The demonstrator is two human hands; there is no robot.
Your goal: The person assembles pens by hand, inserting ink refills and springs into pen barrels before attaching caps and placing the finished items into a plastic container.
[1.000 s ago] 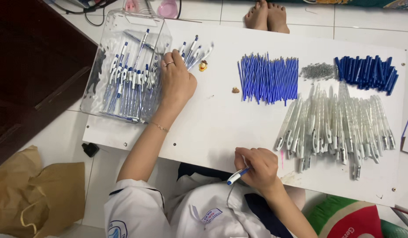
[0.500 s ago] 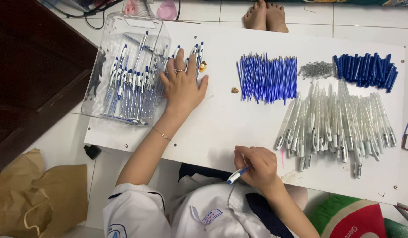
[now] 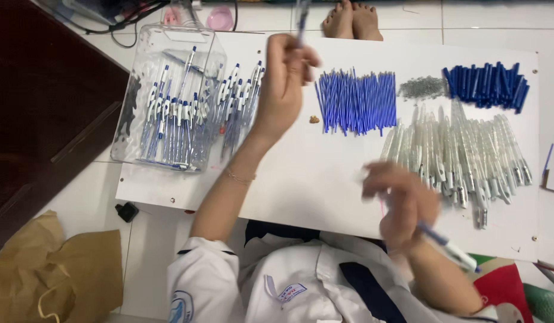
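Observation:
My left hand (image 3: pixel 286 78) is raised over the white board (image 3: pixel 313 179), fingers closed on a blue pen (image 3: pixel 301 18) that points up and away. It hovers just right of a clear plastic box (image 3: pixel 169 42) filled with several assembled blue-and-white pens (image 3: pixel 181 119). My right hand (image 3: pixel 402 200) is blurred near the board's front edge and grips another assembled pen (image 3: pixel 453 251), tip pointing right and down. Just beyond that hand lies a spread of clear pen barrels (image 3: pixel 462 149).
A row of blue refills (image 3: pixel 357 101), a small pile of grey springs (image 3: pixel 421 88) and a heap of dark blue caps (image 3: pixel 486 87) lie at the back. Someone's bare feet (image 3: pixel 351 21) are beyond the board. Dark wooden furniture (image 3: pixel 37 101) and a brown paper bag (image 3: pixel 61 269) are on the left.
My left hand has lifted from the loose pens beside the box and now holds one up. My right hand has swung right and forward with its pen.

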